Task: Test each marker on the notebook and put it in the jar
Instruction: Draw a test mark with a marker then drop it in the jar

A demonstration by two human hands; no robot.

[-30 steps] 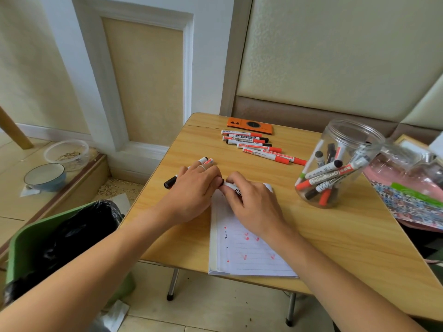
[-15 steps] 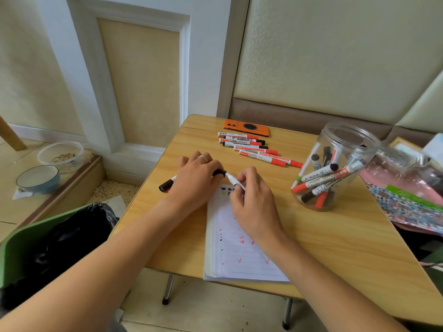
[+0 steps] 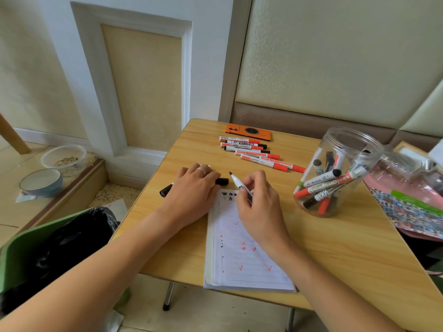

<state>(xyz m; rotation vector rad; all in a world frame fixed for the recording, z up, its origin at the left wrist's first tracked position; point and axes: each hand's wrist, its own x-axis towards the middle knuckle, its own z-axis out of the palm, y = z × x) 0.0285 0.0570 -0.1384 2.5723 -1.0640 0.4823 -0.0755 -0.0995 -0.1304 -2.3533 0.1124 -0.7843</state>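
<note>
Over the notebook [image 3: 242, 248] on the worktop [image 3: 335, 248], the right hand [image 3: 259, 200] now pinches an uncapped marker [image 3: 239, 185]. Its black cap [image 3: 221, 181] just came off into the left hand's [image 3: 194, 188] grip. Testing can start; the jar [image 3: 335, 173] waits nearby.

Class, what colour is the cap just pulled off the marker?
Black: the cap shows at the left hand's fingertips, head view.
</note>
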